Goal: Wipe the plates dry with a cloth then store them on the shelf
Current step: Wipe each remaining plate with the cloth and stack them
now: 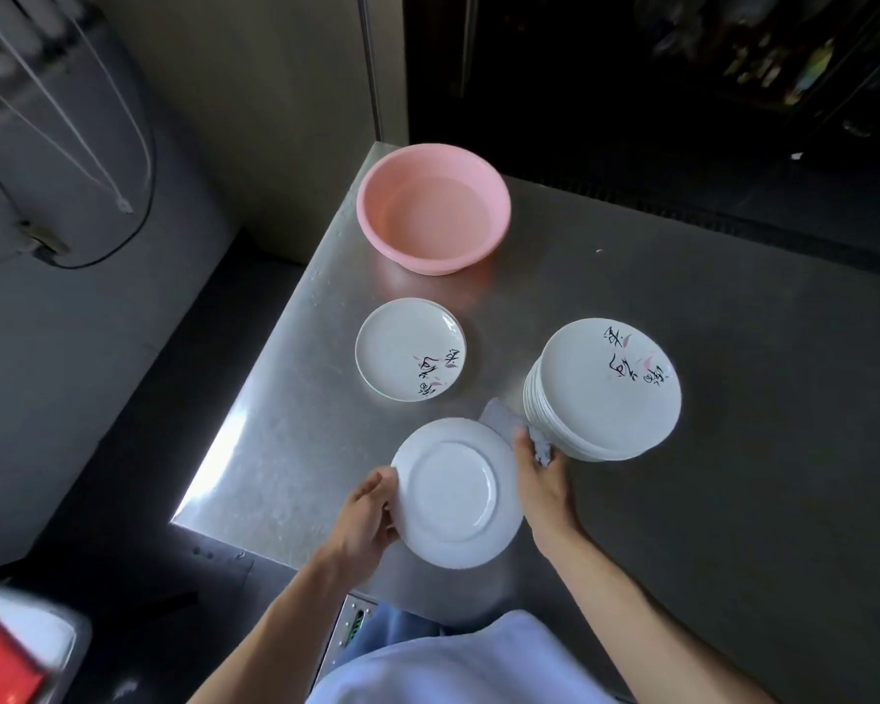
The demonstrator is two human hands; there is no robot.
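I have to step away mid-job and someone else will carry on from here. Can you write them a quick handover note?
Left hand grips the left rim of the held plate, underside toward the camera, over the table.
Right hand holds the cloth at that plate's right edge.
The tall stack stands to the right, the short stack further left, and the pink basin behind.
Done: cannot tell which pile is dried.
Left: finish wiping this plate, dry the rest, then carry all to the shelf, which is out of view.
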